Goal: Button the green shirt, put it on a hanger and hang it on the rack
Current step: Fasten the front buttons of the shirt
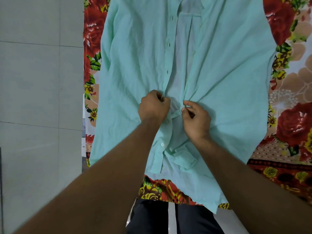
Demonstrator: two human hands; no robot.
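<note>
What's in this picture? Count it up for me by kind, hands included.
green shirt: 1
floral sheet: 1
hands: 2, the left hand and the right hand, both gripping the shirt's front edges
Total: 4

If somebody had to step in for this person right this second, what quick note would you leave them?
Left hand: grips the buttonhole edge of the green shirt.
Right hand: pinches the opposite front edge, apparently at a button, though that is too small to confirm.
The shirt lies front up on the floral bedsheet.
Done: the lower button looks fastened.
Left: the fronts gape open above the hands and the upper buttonholes are empty. Fasten these, then hang the shirt up. No hanger or rack is in view.
</note>
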